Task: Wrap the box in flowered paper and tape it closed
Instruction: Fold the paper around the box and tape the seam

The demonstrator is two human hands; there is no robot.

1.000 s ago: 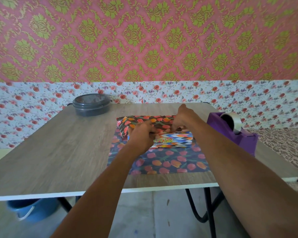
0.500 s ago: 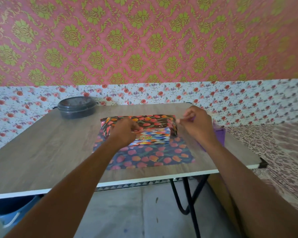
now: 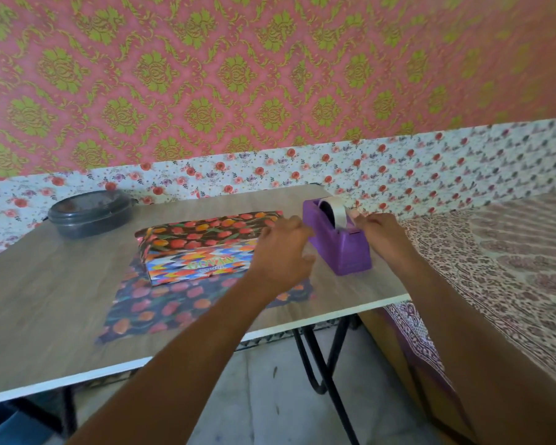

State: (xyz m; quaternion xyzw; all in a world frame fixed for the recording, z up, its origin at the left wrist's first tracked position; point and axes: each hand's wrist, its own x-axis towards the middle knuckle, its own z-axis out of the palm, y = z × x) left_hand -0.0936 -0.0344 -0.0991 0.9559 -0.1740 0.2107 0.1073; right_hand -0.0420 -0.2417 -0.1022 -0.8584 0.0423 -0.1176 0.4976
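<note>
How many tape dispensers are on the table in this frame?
1: the purple tape dispenser sits near the right edge of the table, right of the box; none appears hidden.

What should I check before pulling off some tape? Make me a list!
1. Purple plastic tape dispenser beside right hand: ok.
2. White tape roll loaded: ok.
3. Tape end pinched by right hand: cannot tell.
4. Dark flowered paper folded over top of colourful zigzag cardboard box: ok.
5. Left hand holding that fold down: cannot tell.
6. Box front covered: not ok, bare.
</note>
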